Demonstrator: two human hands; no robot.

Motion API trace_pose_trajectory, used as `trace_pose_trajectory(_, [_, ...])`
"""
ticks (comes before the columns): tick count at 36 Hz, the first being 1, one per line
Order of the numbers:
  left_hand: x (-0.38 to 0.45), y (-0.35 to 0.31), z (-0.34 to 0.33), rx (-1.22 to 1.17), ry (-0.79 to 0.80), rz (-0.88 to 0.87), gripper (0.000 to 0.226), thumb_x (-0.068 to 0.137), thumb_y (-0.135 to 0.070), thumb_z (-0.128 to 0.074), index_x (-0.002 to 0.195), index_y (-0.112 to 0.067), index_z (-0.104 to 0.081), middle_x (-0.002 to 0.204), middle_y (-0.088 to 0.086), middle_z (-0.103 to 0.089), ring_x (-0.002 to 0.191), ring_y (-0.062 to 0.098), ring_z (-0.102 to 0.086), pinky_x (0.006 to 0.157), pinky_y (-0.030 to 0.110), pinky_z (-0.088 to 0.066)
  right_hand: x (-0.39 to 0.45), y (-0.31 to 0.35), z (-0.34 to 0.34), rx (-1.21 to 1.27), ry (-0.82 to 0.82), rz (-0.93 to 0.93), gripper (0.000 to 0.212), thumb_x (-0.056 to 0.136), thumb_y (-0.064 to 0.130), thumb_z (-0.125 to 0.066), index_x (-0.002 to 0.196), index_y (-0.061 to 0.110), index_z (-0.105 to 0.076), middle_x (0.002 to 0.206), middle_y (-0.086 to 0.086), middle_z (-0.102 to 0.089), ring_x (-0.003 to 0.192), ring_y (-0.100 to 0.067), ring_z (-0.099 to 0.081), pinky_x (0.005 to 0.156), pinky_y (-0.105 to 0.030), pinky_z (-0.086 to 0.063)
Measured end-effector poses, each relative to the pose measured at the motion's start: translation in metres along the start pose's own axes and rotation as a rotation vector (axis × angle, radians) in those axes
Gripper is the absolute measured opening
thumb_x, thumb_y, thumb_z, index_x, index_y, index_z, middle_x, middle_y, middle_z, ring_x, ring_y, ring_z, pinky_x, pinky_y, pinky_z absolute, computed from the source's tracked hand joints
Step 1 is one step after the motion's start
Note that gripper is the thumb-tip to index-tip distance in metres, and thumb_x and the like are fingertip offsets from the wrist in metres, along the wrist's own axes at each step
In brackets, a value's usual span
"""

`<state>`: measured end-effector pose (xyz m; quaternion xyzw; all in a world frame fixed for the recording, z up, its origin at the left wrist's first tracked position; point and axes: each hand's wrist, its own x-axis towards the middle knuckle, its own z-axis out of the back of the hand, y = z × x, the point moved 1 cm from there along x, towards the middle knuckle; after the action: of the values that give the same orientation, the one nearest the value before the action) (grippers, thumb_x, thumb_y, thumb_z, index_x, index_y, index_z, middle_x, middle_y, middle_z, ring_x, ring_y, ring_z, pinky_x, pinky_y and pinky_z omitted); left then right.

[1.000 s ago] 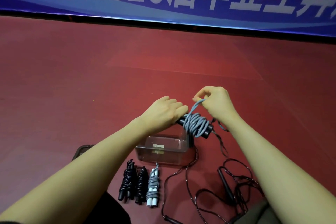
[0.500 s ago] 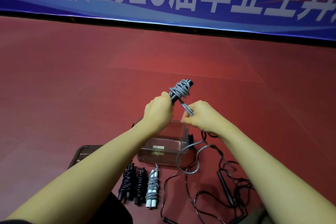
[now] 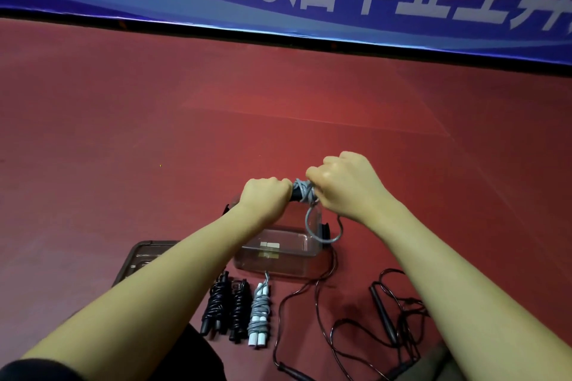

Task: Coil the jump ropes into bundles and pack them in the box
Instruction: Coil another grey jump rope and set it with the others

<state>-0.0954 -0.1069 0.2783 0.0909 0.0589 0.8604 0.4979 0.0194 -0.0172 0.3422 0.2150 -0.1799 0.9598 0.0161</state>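
— Lowered since half a second ago: your left hand [image 3: 264,195] grips the black handles level now, with the grey corded jump rope [image 3: 305,192] above the clear plastic box [image 3: 278,252].

— And your right hand [image 3: 346,187]?

— Its fingers pinch the limp, light cord; a slack loop dangles. Hold the stiff handles.

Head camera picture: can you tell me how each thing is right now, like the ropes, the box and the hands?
Left hand: grips the black handles.
Right hand: pinches the grey cord, winding it.
Grey rope: partly coiled, one loop hanging loose.
Clear box: open, no ropes inside.
Two black bundles: coiled, lying on the floor.
Grey-white bundle: coiled, on the floor beside them.
Black rope: uncoiled, spread on the floor.
Lid: off, beside the box.
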Motion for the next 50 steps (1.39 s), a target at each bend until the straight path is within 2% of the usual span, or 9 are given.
trace_pose_trajectory(9, [-0.007,-0.013,0.016,0.150,-0.092,-0.353,0.018,0.095,-0.017,-0.041,0.099,-0.011,-0.056,0.089,0.009,-0.066,0.080,0.033,-0.063,0.057,0.030,-0.033,0.001,-0.012,-0.002,0.029,0.003,-0.161,0.032,0.035,0.003,-0.081,0.045,0.016,-0.053,0.041,0.003,-0.051,0.041,-0.021,-0.051,0.047,-0.020,-0.028])
trace_pose_trajectory(14, [-0.008,-0.012,0.023,0.021,-0.458,-0.547,0.015,0.064,-0.015,-0.044,0.051,-0.013,-0.050,0.037,0.000,-0.045,0.026,0.023,-0.042,0.041,0.014,-0.017,-0.003,-0.023,-0.010,0.043,0.010,-0.236,0.032,0.039,-0.001,-0.078,0.047,0.015,-0.052,0.040,0.003,-0.050,0.040,-0.022,-0.048,0.050,-0.021,-0.026])
trace_pose_trajectory(21, [-0.005,-0.008,0.029,-0.127,-0.681,-0.659,0.011,0.069,-0.008,-0.042,0.058,-0.010,-0.046,0.044,0.004,-0.042,0.032,0.024,-0.041,0.033,0.020,-0.031,-0.008,-0.024,-0.024,0.124,-0.111,-0.251,0.013,0.071,0.019,-0.059,0.060,0.014,-0.063,0.044,-0.002,-0.052,0.040,-0.025,-0.052,0.048,-0.023,-0.040])
trace_pose_trajectory(24, [-0.009,-0.008,0.043,-0.207,-0.793,-0.687,0.008,0.070,-0.006,-0.043,0.071,-0.012,-0.038,0.046,0.004,-0.043,0.034,0.023,-0.038,0.034,0.020,-0.028,-0.008,-0.021,-0.023,0.241,-0.093,-0.293,0.012,0.086,0.020,-0.061,0.080,0.012,-0.068,0.063,-0.007,-0.062,0.056,-0.028,-0.056,0.063,-0.030,-0.042])
trace_pose_trajectory(27, [-0.011,-0.007,0.053,-0.317,-0.831,-0.603,0.007,0.073,-0.011,-0.046,0.073,-0.013,-0.039,0.048,0.003,-0.044,0.036,0.020,-0.036,0.034,0.019,-0.026,-0.010,-0.025,-0.028,0.371,0.103,-0.377,0.012,0.093,0.025,-0.053,0.095,0.018,-0.064,0.081,0.000,-0.061,0.072,-0.018,-0.050,0.078,-0.028,-0.035])
trace_pose_trajectory(30, [-0.011,-0.007,0.053,-0.469,-0.769,-0.364,0.020,0.076,-0.022,-0.050,0.063,-0.007,-0.048,0.052,0.007,-0.049,0.038,0.030,-0.046,0.035,0.022,-0.030,-0.014,-0.028,-0.040,0.635,0.124,-0.557,0.013,0.087,0.007,-0.056,0.095,0.017,-0.061,0.084,0.001,-0.061,0.068,0.002,-0.057,0.085,-0.033,-0.046])
trace_pose_trajectory(33, [-0.012,-0.010,0.059,-0.664,-0.611,-0.102,0.023,0.083,-0.020,-0.062,0.079,-0.010,-0.041,0.066,0.014,-0.057,0.059,0.041,-0.055,0.049,0.032,-0.034,-0.010,-0.015,-0.034,0.597,0.210,-0.565,0.004,0.089,0.014,-0.055,0.090,0.012,-0.058,0.083,-0.006,-0.058,0.076,-0.021,-0.055,0.070,-0.031,-0.037])
trace_pose_trajectory(37, [-0.011,-0.011,0.065,-0.884,-0.478,0.166,0.025,0.086,-0.015,-0.056,0.095,-0.011,-0.032,0.075,0.016,-0.057,0.070,0.044,-0.050,0.056,0.039,-0.037,-0.001,-0.005,-0.023,0.629,0.200,-0.518,0.022,0.089,0.024,-0.054,0.069,0.019,-0.045,0.071,-0.006,-0.053,0.075,-0.033,-0.056,0.063,-0.036,-0.043])
trace_pose_trajectory(50, [0.009,0.008,0.030,-0.535,-0.198,0.438,0.023,0.092,-0.007,-0.045,0.112,-0.004,-0.035,0.096,0.019,-0.057,0.076,0.035,-0.047,0.064,0.039,-0.036,0.003,0.013,-0.001,0.500,0.443,-0.364,0.038,0.096,0.026,-0.050,0.064,0.016,-0.032,0.067,-0.001,-0.035,0.072,-0.031,-0.043,0.063,-0.031,-0.033])
